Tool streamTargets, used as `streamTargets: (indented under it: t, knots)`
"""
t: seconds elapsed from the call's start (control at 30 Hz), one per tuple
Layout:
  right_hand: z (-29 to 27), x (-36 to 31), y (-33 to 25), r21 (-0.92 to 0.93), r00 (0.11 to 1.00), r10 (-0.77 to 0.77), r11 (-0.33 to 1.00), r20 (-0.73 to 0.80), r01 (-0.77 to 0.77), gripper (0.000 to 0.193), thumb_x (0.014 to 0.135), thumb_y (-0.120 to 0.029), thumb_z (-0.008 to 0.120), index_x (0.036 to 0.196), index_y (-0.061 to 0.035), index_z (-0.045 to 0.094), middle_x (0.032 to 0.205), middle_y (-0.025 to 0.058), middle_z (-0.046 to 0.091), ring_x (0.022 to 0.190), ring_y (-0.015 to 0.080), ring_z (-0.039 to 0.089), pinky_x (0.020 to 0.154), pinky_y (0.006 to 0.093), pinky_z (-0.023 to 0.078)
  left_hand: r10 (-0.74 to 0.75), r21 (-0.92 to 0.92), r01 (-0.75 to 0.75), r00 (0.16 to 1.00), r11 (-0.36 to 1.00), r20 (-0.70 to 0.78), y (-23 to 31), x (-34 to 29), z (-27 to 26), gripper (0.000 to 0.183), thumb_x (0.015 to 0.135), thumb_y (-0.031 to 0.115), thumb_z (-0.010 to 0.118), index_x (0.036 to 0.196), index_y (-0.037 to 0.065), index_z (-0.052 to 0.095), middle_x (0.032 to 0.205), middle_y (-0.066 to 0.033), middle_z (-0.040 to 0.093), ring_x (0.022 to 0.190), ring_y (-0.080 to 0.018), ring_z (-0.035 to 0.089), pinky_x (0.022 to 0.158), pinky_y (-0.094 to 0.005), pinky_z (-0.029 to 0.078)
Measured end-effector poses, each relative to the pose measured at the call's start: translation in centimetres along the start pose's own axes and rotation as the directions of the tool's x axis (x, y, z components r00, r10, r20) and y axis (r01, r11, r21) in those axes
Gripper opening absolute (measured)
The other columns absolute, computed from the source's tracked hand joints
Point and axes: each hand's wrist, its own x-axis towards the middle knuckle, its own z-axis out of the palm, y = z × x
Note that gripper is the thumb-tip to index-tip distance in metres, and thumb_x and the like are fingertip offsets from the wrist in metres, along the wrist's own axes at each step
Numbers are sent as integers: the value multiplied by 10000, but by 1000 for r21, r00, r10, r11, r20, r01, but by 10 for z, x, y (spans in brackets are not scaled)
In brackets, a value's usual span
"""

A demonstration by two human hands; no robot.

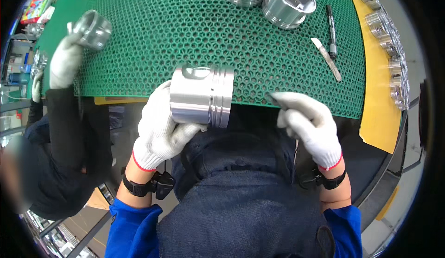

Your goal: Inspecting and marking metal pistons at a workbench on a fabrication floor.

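Note:
A shiny metal piston [192, 98] lies on its side in my left hand [160, 123], which grips it from the left and below. Its ring grooves face right, and an oval opening shows on its upper side. My right hand [310, 125] is to the right of the piston and apart from it, fingers bent together. Something dark and small shows by its fingertips, too blurred to name. Both hands wear white knit gloves with red cuffs.
On the green perforated mat [153, 35] stand two more pistons [288, 5], with a black marker [331, 30] and a thin pale blade-like tool [327, 59] nearby. Several pistons [388, 47] line the yellow strip [378, 123]. At left, a co-worker's gloved hand [65, 63] holds another piston [94, 29].

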Motion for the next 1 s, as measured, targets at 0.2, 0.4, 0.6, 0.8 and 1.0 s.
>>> streamTargets:
  t: [0.2, 0.4, 0.6, 0.8, 1.0]
  knots:
    - [23, 17, -13, 85, 995, 98, 992, -24, -96, 330, 928, -90, 526, 1241, -42, 616, 896, 35, 650, 755, 79, 594, 687, 230, 489, -18, 4, 18, 999, 1000, -31, -4, -6, 6, 467, 691, 262, 791, 1096, 71, 657, 1112, -168, 640, 1100, -398, 586, 995, -509, 444]
    - [30, 23, -18, 45, 989, 147, 988, 17, -147, 340, 934, -87, 513, 1260, -53, 603, 891, 27, 646, 764, 80, 595, 688, 224, 488, 112, 34, -113, 993, 993, 34, -5, -2, 1, 494, 635, 217, 779, 1089, 67, 655, 1120, -170, 631, 1105, -394, 581, 1020, -508, 435]
    - [30, 18, -7, -44, 995, -89, 995, -45, 87, 312, 884, -39, 591, 1191, -52, 644, 915, 67, 678, 750, 124, 647, 705, 248, 518, 113, 11, -114, 993, 993, 26, -2, 5, -3, 456, 681, 202, 794, 1089, 58, 649, 1112, -167, 638, 1087, -397, 594, 995, -487, 454]
    - [22, 27, -10, -555, 821, -562, 655, 97, 514, 364, 789, -45, 644, 1147, -107, 667, 764, 55, 625, 655, 222, 622, 596, 322, 515, -262, -194, 273, 962, 942, 78, 7, 22, -6, 227, 788, 173, 727, 949, 24, 669, 864, -118, 687, 807, -312, 662, 750, -379, 509]
    - [19, 30, -1, -849, 758, -624, 281, 193, 447, 431, 723, -148, 632, 1148, -213, 655, 637, -20, 498, 580, 166, 535, 505, 306, 446, -256, -281, 221, 962, 934, -93, 11, 55, 7, 217, 893, 198, 647, 930, -16, 652, 739, -101, 665, 651, -148, 624, 602, -286, 486]
